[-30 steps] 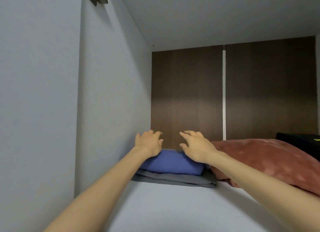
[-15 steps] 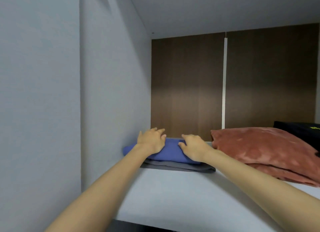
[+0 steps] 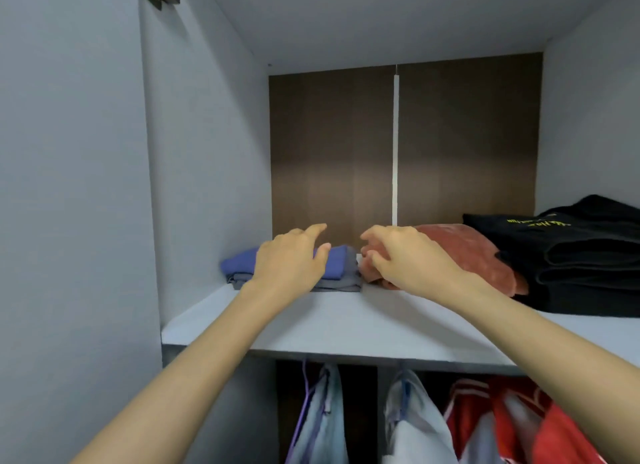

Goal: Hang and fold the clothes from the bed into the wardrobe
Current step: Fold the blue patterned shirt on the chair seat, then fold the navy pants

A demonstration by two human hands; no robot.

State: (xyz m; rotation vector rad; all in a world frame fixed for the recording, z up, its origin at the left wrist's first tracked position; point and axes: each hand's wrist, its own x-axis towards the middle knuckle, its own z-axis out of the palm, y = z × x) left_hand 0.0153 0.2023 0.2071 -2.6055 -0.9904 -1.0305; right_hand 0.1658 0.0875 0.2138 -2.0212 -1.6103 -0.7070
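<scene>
While both hands hang over the shelf (image 3: 346, 321), the folding-away step looks all but done: a blue top (image 3: 336, 261) lies folded at the shelf's left end, toward its back, on a grey fold (image 3: 343, 285).

The left hand (image 3: 291, 266) is palm down above the blue top, fingers relaxed and a little spread, holding nothing; I can't tell whether it touches the cloth. The right hand (image 3: 405, 256) is at mid-shelf, over the near end of a red cloth (image 3: 467, 252), fingers half curled; whether they nip the cloth I can't tell. A black pile (image 3: 571, 256) fills the shelf's right end, and hung clothes (image 3: 408, 422) show under the shelf.

The blue top's long axis runs along the shelf, one end toward the shelf's left wall and the other toward mid-shelf. Which end is the neck is hidden by the folds.

I'd guess the next move calls for drawing both hands clear without dragging the stack.
</scene>
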